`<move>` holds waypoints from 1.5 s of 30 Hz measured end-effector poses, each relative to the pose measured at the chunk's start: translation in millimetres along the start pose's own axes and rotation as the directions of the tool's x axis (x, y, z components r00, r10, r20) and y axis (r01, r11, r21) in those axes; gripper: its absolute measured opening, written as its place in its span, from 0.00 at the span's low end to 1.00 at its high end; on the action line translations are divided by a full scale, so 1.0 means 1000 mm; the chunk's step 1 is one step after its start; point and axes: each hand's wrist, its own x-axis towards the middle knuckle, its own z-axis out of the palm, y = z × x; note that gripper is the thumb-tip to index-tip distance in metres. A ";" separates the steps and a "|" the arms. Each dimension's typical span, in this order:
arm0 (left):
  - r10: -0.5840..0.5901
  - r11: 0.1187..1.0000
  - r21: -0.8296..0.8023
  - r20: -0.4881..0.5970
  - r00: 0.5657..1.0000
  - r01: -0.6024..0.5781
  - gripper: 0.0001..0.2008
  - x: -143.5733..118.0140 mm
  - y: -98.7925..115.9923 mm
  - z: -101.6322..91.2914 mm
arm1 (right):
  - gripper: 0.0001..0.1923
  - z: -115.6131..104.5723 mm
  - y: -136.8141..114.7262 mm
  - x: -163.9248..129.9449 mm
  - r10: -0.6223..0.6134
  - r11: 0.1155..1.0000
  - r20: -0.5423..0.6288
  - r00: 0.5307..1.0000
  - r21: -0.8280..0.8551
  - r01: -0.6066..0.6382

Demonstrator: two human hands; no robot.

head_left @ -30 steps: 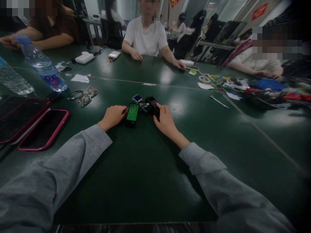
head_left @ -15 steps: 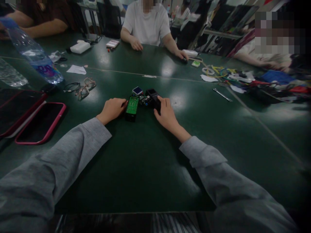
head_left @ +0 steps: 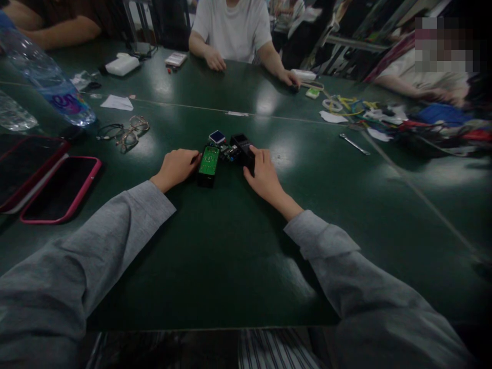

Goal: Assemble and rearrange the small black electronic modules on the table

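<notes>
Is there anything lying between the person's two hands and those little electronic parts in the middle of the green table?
Nothing visible does. The left hand rests against the black case with the green circuit board, and the right hand touches the black housing. The glasses and the wrench lie well off to either side.

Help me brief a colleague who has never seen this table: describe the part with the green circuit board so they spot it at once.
On the dark green table, look between the two grey-sleeved arms, at the small cluster of electronics. The green-board part is the black block at the cluster's left end, touching the left hand. Only it shows a bright green top; the black piece by the right hand does not.
</notes>
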 end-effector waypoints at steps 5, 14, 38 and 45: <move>0.003 1.000 0.016 0.017 1.000 -0.003 0.20 0.000 -0.002 0.001 | 0.31 -0.006 -0.004 0.000 -0.013 0.999 -0.012 1.000 0.037 0.013; 0.030 0.999 0.035 0.015 0.999 -0.031 0.21 -0.003 0.002 -0.006 | 0.30 -0.010 -0.008 0.001 -0.050 0.995 -0.012 0.999 0.085 0.051; 0.078 0.693 -0.713 -0.069 0.995 -0.104 0.23 0.004 -0.010 0.001 | 0.29 -0.009 -0.005 0.000 -0.071 0.993 -0.026 0.997 0.097 0.074; 0.022 0.674 -0.734 -0.097 0.995 -0.087 0.21 0.007 -0.012 0.003 | 0.29 -0.011 -0.008 0.000 -0.103 0.986 -0.006 0.995 0.133 0.103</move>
